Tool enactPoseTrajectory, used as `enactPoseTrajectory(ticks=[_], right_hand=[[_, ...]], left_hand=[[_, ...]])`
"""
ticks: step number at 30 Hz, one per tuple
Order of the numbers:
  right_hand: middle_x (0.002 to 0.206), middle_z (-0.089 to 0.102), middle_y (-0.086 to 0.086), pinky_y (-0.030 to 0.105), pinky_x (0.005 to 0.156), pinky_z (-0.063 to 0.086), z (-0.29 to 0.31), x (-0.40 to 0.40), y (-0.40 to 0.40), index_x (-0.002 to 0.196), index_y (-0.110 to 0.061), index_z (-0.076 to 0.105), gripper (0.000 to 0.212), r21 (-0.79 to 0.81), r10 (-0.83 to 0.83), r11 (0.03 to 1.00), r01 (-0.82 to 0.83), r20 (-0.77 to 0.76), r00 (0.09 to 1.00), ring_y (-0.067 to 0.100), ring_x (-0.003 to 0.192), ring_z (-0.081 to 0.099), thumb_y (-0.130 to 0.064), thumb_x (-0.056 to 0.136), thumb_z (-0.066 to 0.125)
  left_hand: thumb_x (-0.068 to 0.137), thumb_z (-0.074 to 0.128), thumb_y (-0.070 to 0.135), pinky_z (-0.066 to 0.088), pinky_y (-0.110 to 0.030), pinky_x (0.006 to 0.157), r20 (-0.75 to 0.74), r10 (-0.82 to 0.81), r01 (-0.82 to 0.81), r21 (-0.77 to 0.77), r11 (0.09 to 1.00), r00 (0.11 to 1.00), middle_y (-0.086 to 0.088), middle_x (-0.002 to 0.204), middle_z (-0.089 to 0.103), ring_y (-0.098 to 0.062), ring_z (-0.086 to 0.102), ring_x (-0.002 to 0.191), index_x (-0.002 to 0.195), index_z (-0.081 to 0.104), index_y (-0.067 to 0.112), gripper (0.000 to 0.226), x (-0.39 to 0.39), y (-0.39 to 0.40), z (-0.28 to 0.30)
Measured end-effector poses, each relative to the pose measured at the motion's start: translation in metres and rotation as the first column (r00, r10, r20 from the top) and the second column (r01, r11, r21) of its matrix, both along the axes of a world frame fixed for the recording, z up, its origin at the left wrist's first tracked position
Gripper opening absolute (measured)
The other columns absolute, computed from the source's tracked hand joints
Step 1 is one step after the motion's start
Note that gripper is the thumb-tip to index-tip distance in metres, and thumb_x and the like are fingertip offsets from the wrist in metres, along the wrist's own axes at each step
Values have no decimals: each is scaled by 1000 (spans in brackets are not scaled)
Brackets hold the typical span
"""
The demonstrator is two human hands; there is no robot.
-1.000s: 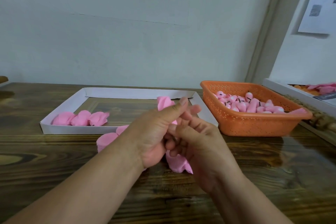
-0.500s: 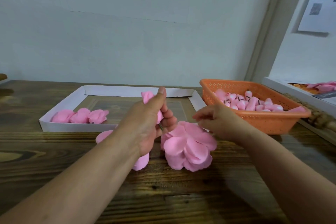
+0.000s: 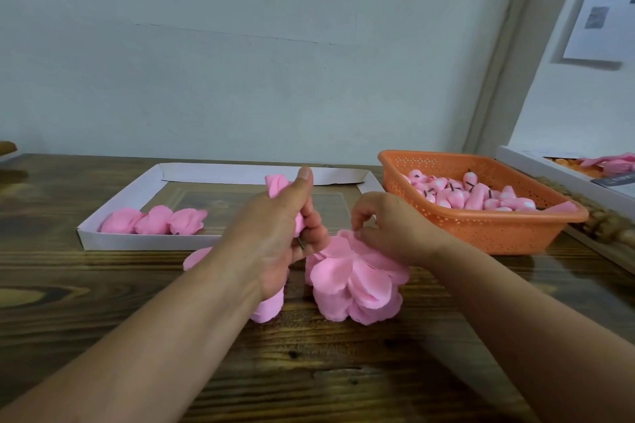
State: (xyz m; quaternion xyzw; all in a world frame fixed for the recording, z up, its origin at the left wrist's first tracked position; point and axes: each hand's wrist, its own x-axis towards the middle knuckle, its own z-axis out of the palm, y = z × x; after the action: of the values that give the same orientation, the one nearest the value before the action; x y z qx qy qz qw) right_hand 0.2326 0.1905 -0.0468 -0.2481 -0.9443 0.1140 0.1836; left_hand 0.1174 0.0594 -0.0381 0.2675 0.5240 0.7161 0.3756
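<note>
My left hand (image 3: 275, 237) grips a pink flower bud (image 3: 276, 184) upright, thumb along its side, a thin dark stem showing below the fingers. Just to its right a stack of pink fabric petals (image 3: 357, 282) lies on the wooden table (image 3: 103, 292). My right hand (image 3: 388, 227) reaches down onto the stack's far edge and pinches the top petal. More loose pink petals (image 3: 266, 307) lie under my left wrist.
A white cardboard tray (image 3: 144, 242) behind my hands holds three finished pink flowers (image 3: 154, 220). An orange plastic basket (image 3: 481, 232) at the right is full of pink buds (image 3: 470, 196). A white box (image 3: 549, 172) with more pink pieces sits at the far right edge.
My hands, together one second ago, have separated. The right hand reached toward the basket, then dropped onto the petal stack. The left hand keeps the bud raised.
</note>
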Motion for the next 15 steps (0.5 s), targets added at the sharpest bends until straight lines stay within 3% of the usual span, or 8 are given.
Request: enactPoseTrajectory(ticks=[3,6,8,10,12,15], right_hand=[[81,62,0,34,78,45,3,1,3,80,-7,63,9,5,-12,1000,12,-86,996,19,80,56,-1,81,56],[62,50,-8,40,89,39,7,3,9,73,-14,54,17,-58,-14,998,4,-182,983,11,62,48,2,81,54],[58,46,-9,41,85,42,9,4,11,73,-19,53,25,-164,-30,986,-6,-219,975,6,55,43,4,83,53],[60,50,-5,33,73,48,9,5,11,80,-19,58,24,-337,-45,941,-36,-231,972,8,58,47,4,84,56],[63,57,-3,25,69,46,7,6,12,83,-15,63,15,-462,-47,886,-42,-180,983,10,61,52,0,81,66],[61,63,-9,15,54,44,9,8,12,73,-18,67,11,-427,-56,903,56,12,998,0,55,56,-10,75,74]], left_hand=[[90,55,43,54,-28,55,-7,-7,7,-6,1000,1000,6,41,46,-7,47,35,59,46,14,44,0,0,0],[90,56,44,54,-28,56,4,12,-12,-11,1000,1000,6,40,46,-7,48,35,59,47,14,44,0,-1,0],[90,57,44,53,-29,59,12,26,-25,-17,1000,1000,6,40,47,-6,48,34,59,47,14,44,1,-1,1],[90,57,43,53,-29,59,19,29,-28,-16,999,999,6,39,47,-6,48,34,59,47,13,44,2,0,1],[90,57,43,54,-27,54,16,29,-28,-17,999,999,6,40,46,-6,48,35,60,46,13,44,2,0,1],[90,56,43,54,-25,51,13,34,-34,-22,999,999,6,40,46,-6,47,35,60,46,14,44,2,0,1]])
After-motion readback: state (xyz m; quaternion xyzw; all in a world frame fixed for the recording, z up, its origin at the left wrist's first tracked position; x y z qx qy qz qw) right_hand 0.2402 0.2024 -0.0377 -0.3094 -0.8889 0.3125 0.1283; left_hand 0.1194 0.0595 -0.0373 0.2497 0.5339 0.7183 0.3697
